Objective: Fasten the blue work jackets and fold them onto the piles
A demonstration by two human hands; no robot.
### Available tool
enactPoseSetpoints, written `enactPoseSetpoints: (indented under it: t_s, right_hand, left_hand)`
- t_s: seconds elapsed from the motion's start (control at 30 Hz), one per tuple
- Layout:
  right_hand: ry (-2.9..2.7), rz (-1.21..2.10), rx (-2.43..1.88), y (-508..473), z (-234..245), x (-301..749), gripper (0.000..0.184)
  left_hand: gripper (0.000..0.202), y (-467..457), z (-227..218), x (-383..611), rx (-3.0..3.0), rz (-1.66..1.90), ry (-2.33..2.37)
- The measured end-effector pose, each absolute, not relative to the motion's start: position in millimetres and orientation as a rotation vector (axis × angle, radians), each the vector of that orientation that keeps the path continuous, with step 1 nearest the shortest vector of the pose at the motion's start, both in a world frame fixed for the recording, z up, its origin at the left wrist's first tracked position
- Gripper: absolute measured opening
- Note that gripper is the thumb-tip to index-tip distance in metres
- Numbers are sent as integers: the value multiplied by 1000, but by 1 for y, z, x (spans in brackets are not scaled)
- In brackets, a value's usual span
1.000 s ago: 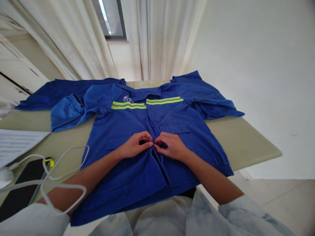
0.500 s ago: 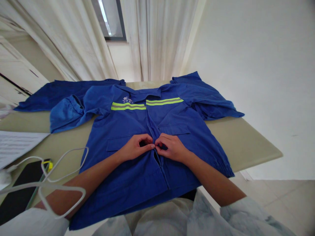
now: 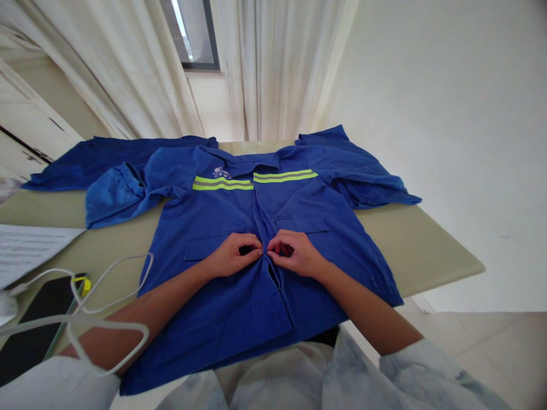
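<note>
Work jacket (image 3: 222,307), blue with reflective stripes, is laid flat and face up on a beige table (image 3: 410,250). At its placket (image 3: 260,222), the left hand (image 3: 233,256) and right hand (image 3: 294,254) are curled closed, pinching the front edges together. Neat alignment is best kept by holding both edges level and taut.

Papers (image 3: 29,250) on table's (image 3: 410,245) left edge; phone (image 3: 38,324) at near left corner, white cable (image 3: 128,324) looped over it. Curtains (image 3: 273,68), window (image 3: 188,34) beyond far edge; wall (image 3: 444,142) right, tiled floor (image 3: 482,353) below right edge.
</note>
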State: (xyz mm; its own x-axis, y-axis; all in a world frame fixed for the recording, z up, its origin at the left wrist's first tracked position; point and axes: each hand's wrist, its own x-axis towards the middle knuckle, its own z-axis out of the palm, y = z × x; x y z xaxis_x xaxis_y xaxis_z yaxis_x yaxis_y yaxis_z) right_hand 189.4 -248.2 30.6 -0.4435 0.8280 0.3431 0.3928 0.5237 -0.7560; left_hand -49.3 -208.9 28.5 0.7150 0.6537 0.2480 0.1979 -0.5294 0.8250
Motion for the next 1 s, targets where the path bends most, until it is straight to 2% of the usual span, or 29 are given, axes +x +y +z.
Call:
enactPoseSetpoints:
  t_s: [0.23,0.43,0.87,1.0]
  right_hand:
    - [-2081,651,-1052,-249,26,183,7]
    - [-2192,501,-967,-250,30,187,1]
    - [-2319,39,-811,-253,39,186,13]
    - [-2325,146,-766,-252,37,188,12]
  left_hand:
    - [25,-211,30,-49,2136,764,642]
    - [36,-211,34,-49,1985,632,703]
    - [38,-200,33,-53,1705,562,647]
    - [38,-199,30,-54,1640,561,629]
